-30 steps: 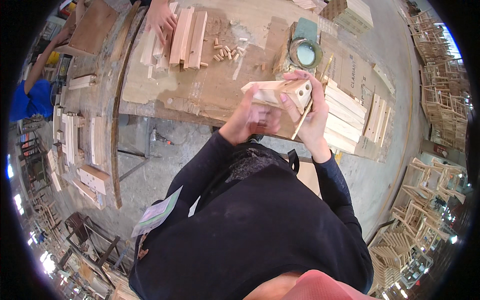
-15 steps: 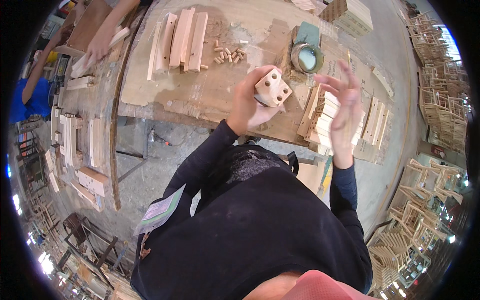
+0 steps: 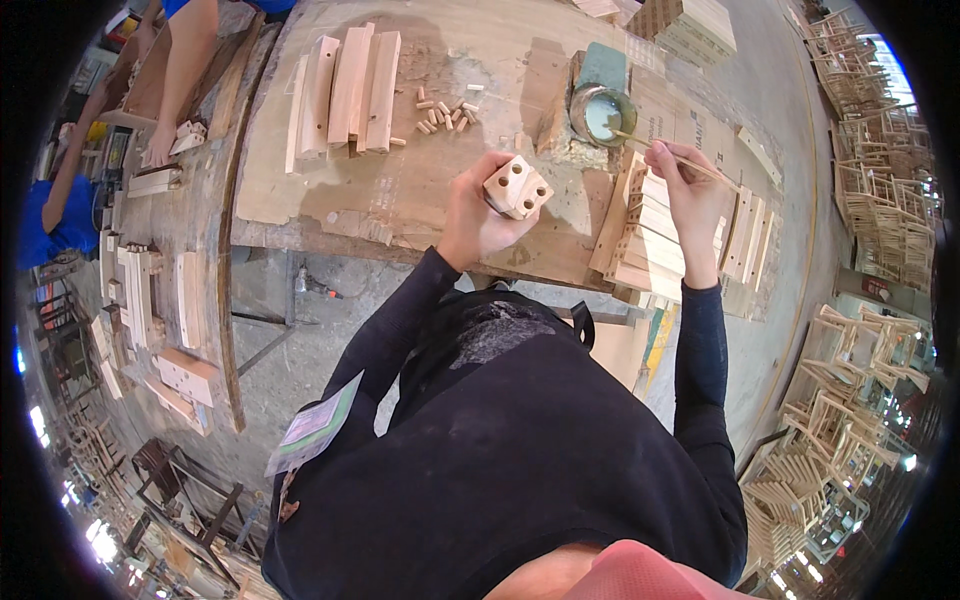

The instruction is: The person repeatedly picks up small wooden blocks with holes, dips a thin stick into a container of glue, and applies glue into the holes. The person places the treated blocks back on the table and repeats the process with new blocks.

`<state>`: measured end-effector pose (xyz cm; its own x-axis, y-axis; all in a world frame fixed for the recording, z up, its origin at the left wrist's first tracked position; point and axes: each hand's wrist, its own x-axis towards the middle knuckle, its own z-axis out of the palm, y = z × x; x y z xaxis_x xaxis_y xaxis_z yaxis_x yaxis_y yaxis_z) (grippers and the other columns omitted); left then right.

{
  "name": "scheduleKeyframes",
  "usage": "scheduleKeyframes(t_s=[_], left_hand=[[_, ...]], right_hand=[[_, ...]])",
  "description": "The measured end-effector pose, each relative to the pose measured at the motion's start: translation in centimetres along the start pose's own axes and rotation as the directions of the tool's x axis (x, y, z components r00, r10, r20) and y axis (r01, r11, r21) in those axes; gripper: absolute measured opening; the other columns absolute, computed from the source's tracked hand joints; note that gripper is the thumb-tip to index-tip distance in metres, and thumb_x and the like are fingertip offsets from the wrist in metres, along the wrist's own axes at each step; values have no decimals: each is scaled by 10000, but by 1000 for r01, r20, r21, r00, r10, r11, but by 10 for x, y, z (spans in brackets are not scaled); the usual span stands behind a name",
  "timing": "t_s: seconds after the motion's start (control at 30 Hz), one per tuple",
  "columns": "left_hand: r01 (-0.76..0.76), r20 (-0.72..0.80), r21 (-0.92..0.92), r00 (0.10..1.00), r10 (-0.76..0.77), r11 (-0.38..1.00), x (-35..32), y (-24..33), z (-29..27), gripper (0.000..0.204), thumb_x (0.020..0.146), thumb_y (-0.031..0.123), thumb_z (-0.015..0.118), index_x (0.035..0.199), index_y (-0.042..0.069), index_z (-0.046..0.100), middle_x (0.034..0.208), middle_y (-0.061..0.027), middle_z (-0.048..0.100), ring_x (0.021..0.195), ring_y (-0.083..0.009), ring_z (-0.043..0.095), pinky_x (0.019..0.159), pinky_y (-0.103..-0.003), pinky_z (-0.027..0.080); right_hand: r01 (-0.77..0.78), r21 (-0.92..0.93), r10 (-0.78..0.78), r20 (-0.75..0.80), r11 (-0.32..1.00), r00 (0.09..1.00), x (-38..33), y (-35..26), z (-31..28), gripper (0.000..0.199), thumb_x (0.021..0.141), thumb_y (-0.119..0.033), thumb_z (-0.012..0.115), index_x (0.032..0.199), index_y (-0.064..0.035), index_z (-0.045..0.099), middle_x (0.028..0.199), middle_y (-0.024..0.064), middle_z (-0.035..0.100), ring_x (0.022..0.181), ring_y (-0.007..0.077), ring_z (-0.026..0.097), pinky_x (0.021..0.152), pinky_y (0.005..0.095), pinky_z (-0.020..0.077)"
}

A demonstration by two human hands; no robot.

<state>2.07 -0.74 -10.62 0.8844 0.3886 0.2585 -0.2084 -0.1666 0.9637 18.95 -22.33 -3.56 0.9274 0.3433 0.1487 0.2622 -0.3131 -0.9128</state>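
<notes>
My left hand (image 3: 468, 218) is closed round a pair of wooden blocks (image 3: 518, 188), their pale end faces tilted up with several round holes showing. In my right hand (image 3: 694, 205) a thin stick (image 3: 690, 158) is pinched between thumb and fingers. Its far end reaches the mouth of a round glue pot (image 3: 627, 108) that holds whitish liquid (image 3: 600, 112); whether the tip is wet I cannot tell. Loose wooden dowels (image 3: 458, 112) lie scattered on the workbench (image 3: 500, 60), beyond my left hand.
Several drilled wooden bars (image 3: 350, 88) lie at the bench's far left. Another row of bars (image 3: 648, 238) sits under and beside my right hand. A stack of wooden pieces (image 3: 690, 30) stands at the back. Left, a co-worker's arm (image 3: 178, 85) reaches over a second bench (image 3: 215, 300).
My right hand has brought the stick from upright down to the glue pot. My left hand has shifted slightly left and nearer with the blocks. The co-worker's arm has also moved.
</notes>
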Motion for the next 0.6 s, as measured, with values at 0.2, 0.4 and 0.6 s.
scheduleKeyframes(t_s=[0.2, 0.4, 0.6], left_hand=[[-27, 23, -1, 999, 27, 1000, 4, 39, -7, 429, 677, -20, 784, 1043, 38, 567, 886, -22, 647, 830, -85, 618, 762, -248, 506], [-24, 21, 50, 1000, 23, 998, 7, 57, -12, 425, 649, -9, 778, 1022, 48, 583, 869, -16, 635, 806, -73, 597, 730, -246, 496], [-9, 34, 84, 999, 7, 996, 8, 63, -16, 418, 640, 9, 782, 1008, 57, 591, 847, -12, 633, 788, -66, 594, 719, -244, 496]], right_hand=[[175, -326, -168, 48, 929, 985, -1, -7, 8, 152, 887, -126, 746, 984, -9, 741, 871, 68, 750, 754, 87, 689, 689, 222, 544], [76, -97, -71, 57, 992, 996, -7, 2, 19, 146, 901, -115, 732, 970, 13, 732, 893, 73, 748, 801, 102, 696, 724, 237, 556], [-54, 299, 57, -3, 953, 998, -3, 6, 21, 176, 939, -65, 672, 1063, 59, 659, 981, 150, 724, 896, 193, 714, 788, 279, 593]])
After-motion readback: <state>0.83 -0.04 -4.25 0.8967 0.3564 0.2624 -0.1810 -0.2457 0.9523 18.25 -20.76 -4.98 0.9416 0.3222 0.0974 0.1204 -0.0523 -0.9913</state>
